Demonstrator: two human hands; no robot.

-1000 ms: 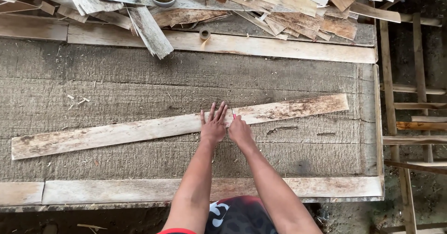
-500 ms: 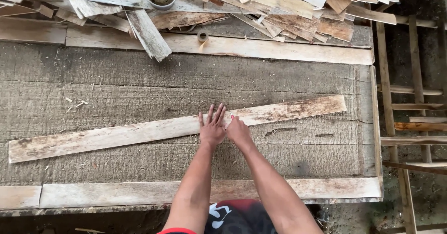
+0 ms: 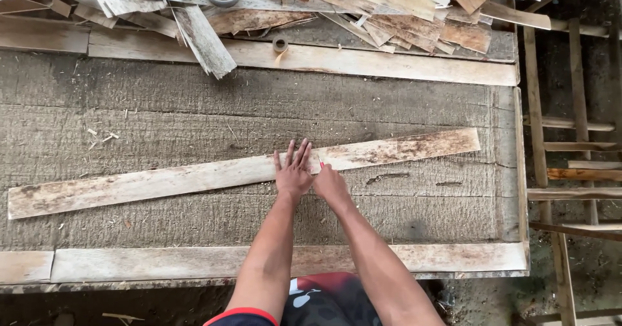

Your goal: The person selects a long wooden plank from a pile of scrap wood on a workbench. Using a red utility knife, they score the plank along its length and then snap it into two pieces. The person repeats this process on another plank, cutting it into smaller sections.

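Pressing flat, fingers spread, left hand pins long stained plank | right hand closed around small red marker at plank's edge | plank lies diagonally across worktable, scrap pile behind.

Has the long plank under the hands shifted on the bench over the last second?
No. The long plank keeps its diagonal lie, right end near the bench's right edge rail; the small drift matches the whole view, so the camera moved.

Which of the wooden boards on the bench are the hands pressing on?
The long stained plank lying slantwise mid-bench; left hand flat on it, right hand beside.
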